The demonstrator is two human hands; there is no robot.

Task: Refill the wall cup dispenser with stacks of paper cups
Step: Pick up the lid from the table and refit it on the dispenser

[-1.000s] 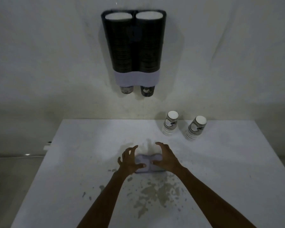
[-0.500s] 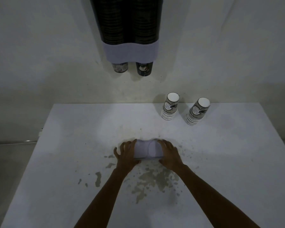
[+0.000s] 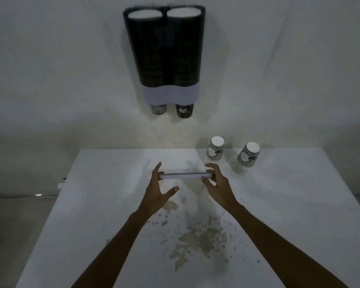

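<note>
A dark twin-tube cup dispenser (image 3: 164,48) hangs on the wall, both tubes filled and open at the top, with a cup (image 3: 158,109) and another cup (image 3: 184,110) poking out below its white band. A flat white dispenser lid (image 3: 183,175) is held edge-on above the table between my left hand (image 3: 158,194) at its left end and my right hand (image 3: 218,188) at its right end. Two stacks of printed paper cups, one (image 3: 215,150) and the other (image 3: 246,159), stand upside down at the table's back right.
The white table (image 3: 299,204) has brownish stains (image 3: 200,240) near its front middle. The wall stands right behind the table's far edge. A white cable with a plug (image 3: 60,183) lies off the table's left side.
My hands closed on the white lid lying on the table and lifted it; it is now up off the surface, seen edge-on. The cup stacks stayed put.
</note>
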